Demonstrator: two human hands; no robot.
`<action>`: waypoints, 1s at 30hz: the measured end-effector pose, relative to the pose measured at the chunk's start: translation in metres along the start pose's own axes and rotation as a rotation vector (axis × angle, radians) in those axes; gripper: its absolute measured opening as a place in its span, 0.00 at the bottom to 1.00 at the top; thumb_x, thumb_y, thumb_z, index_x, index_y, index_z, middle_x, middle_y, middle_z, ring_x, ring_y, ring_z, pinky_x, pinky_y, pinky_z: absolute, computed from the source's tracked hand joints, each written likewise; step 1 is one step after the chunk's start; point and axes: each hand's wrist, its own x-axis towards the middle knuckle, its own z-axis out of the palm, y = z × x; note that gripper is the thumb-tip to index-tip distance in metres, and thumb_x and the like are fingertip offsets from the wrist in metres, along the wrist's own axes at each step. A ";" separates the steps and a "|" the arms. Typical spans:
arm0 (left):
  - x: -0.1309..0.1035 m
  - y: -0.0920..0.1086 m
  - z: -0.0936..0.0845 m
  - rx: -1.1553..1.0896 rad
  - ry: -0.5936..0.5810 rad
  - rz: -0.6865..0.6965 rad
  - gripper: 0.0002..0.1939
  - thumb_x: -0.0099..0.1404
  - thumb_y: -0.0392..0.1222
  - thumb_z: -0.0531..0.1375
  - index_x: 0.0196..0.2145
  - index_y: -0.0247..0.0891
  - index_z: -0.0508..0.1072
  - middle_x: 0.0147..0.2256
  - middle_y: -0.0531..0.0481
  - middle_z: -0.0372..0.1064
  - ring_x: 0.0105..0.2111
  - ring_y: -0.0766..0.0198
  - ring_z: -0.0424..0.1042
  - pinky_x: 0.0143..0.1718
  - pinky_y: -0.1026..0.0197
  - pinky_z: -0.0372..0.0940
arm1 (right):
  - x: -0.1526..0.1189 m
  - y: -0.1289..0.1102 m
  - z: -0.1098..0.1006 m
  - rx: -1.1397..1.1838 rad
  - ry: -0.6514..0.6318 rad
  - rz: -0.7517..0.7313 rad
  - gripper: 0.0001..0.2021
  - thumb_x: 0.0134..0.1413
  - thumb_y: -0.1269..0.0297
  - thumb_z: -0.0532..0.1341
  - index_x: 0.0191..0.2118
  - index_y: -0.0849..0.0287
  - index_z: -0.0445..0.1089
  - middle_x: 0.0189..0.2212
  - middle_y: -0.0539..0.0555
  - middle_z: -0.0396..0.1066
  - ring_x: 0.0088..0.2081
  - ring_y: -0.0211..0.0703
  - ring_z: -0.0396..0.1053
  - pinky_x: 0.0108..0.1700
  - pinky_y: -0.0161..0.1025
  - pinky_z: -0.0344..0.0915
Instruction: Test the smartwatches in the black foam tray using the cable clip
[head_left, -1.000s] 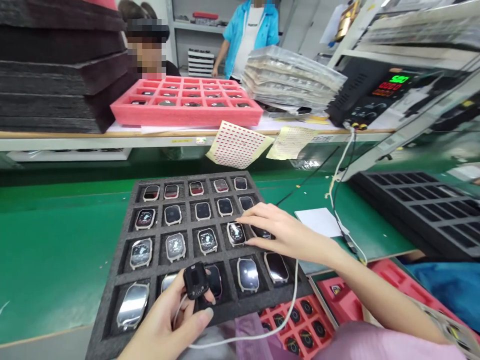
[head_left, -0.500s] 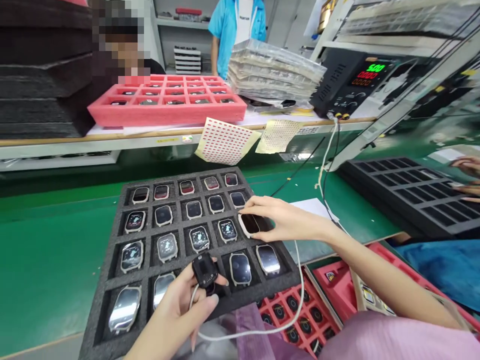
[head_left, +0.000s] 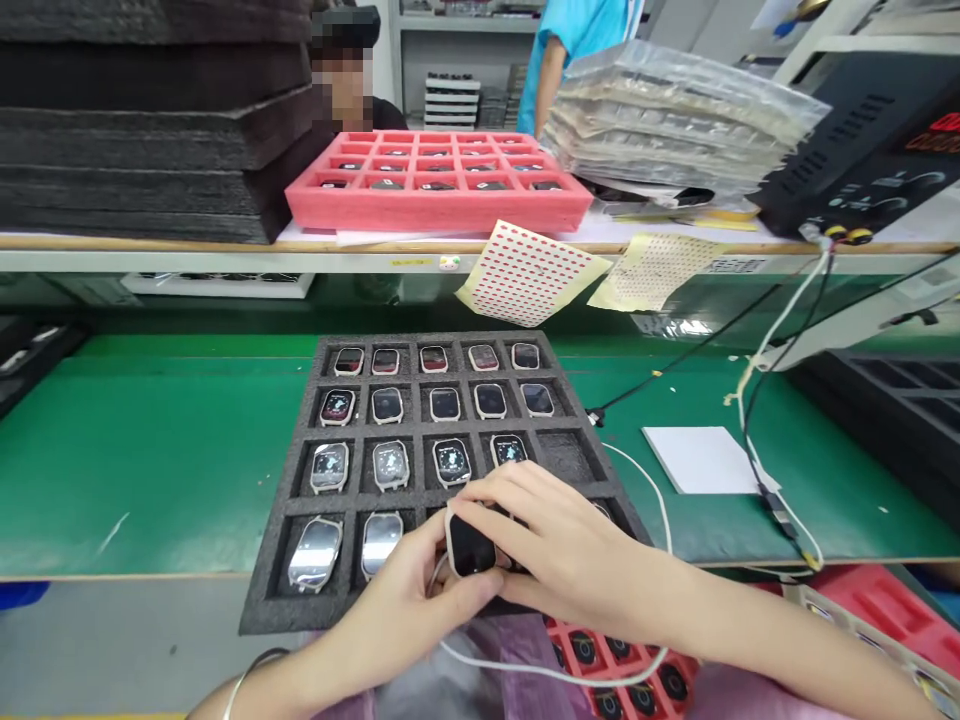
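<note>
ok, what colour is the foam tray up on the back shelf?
Pink. The foam tray with its grid of compartments shows best in the head view, the only one.

A long green table (head_left: 165, 450) holds a black foam tray (head_left: 300, 560) with little square holes, and small watches sit in them. Near it lie a flat white paper sheet (head_left: 701, 460) and thin black and white wires (head_left: 757, 400).

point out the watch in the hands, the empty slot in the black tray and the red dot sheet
watch (head_left: 470, 546), head view, on its dark screen
empty slot (head_left: 565, 455), head view, on the bare foam floor
red dot sheet (head_left: 529, 273), head view, on the middle of the sheet
</note>
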 end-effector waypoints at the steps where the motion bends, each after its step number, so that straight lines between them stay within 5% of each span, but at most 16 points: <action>1: 0.001 0.000 0.000 -0.009 0.011 0.017 0.16 0.64 0.41 0.61 0.50 0.42 0.69 0.39 0.51 0.69 0.36 0.65 0.67 0.39 0.65 0.63 | 0.001 0.000 -0.002 0.006 -0.014 0.010 0.17 0.54 0.71 0.63 0.50 0.66 0.66 0.45 0.61 0.69 0.44 0.52 0.64 0.46 0.50 0.65; 5: 0.003 0.000 0.002 -0.035 0.035 0.029 0.14 0.64 0.42 0.61 0.47 0.38 0.70 0.43 0.47 0.71 0.46 0.57 0.67 0.49 0.58 0.60 | 0.005 0.000 -0.010 0.087 -0.097 0.020 0.18 0.55 0.68 0.64 0.52 0.63 0.66 0.44 0.58 0.70 0.44 0.50 0.64 0.48 0.48 0.65; 30: 0.003 0.001 0.003 -0.090 0.036 -0.013 0.15 0.63 0.42 0.62 0.47 0.37 0.70 0.38 0.48 0.71 0.41 0.59 0.69 0.49 0.55 0.61 | -0.003 -0.005 -0.010 0.245 -0.046 0.181 0.21 0.53 0.73 0.62 0.53 0.58 0.63 0.47 0.55 0.70 0.46 0.45 0.70 0.46 0.39 0.70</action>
